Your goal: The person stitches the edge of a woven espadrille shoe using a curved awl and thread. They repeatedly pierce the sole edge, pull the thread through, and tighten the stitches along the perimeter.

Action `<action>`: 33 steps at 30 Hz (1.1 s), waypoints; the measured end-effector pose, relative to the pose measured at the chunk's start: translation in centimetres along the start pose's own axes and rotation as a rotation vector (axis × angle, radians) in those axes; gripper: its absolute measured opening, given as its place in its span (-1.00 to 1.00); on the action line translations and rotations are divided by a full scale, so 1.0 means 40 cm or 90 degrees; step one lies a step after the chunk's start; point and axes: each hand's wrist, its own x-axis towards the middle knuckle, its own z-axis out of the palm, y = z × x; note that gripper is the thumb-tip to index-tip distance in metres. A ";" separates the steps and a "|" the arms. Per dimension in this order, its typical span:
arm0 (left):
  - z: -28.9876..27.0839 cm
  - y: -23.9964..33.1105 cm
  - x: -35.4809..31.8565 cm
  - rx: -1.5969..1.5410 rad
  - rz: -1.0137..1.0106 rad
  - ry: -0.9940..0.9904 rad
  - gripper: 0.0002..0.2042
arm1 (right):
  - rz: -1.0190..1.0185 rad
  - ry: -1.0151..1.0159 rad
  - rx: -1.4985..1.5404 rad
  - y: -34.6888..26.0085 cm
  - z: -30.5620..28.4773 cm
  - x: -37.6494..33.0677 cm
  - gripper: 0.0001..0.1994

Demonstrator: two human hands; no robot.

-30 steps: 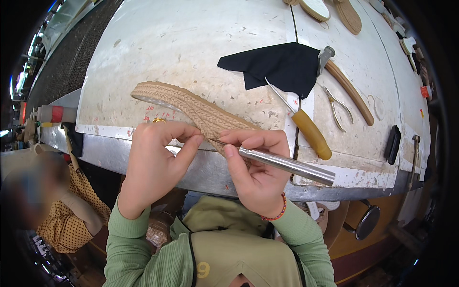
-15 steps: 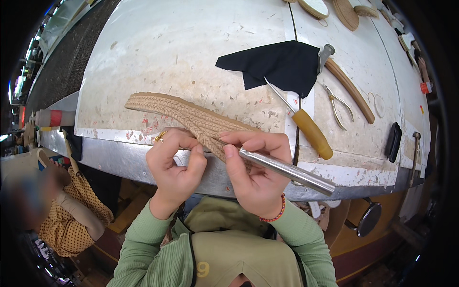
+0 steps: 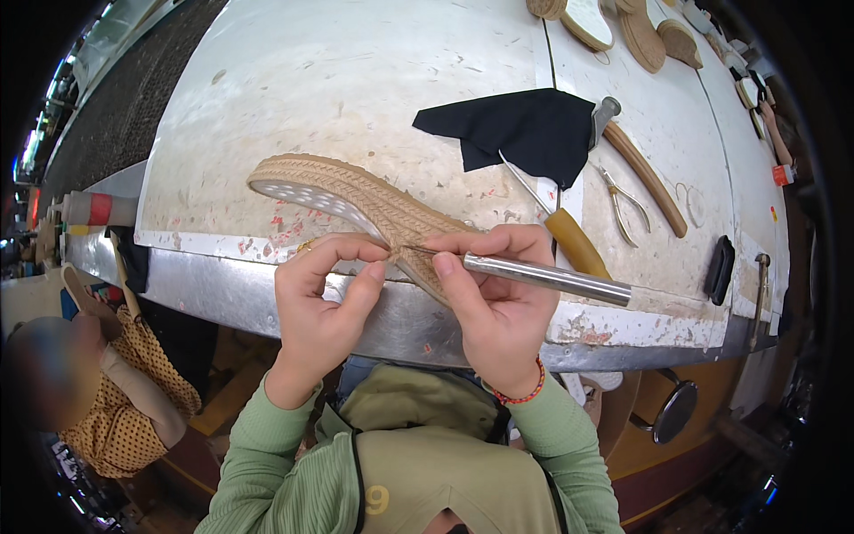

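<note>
A tan shoe sole with a braided rope pattern lies tilted at the bench's front edge, its pale dotted underside partly showing. My right hand grips an awl with a shiny metal handle; its thin dark point meets the braid near the sole's middle. Close to that point, my left hand has thumb and index finger drawn together at the sole's edge. Whatever lies between those fingertips is too small to make out. The right fingers cover part of the sole.
To the right lie a black cloth, a yellow-handled pointed tool, a wooden-handled hammer, pliers and a black object. More soles stand at the far right. Another person sits at left.
The sole has tipped so its underside shows. The awl handle has swung closer to level, and its point now meets the braid. My left fingertips have moved slightly right and up along the edge.
</note>
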 end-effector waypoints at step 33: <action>0.037 -0.030 -0.009 -0.036 -0.072 0.006 -0.96 | -0.075 -0.034 -0.027 0.022 -0.012 -0.012 -0.71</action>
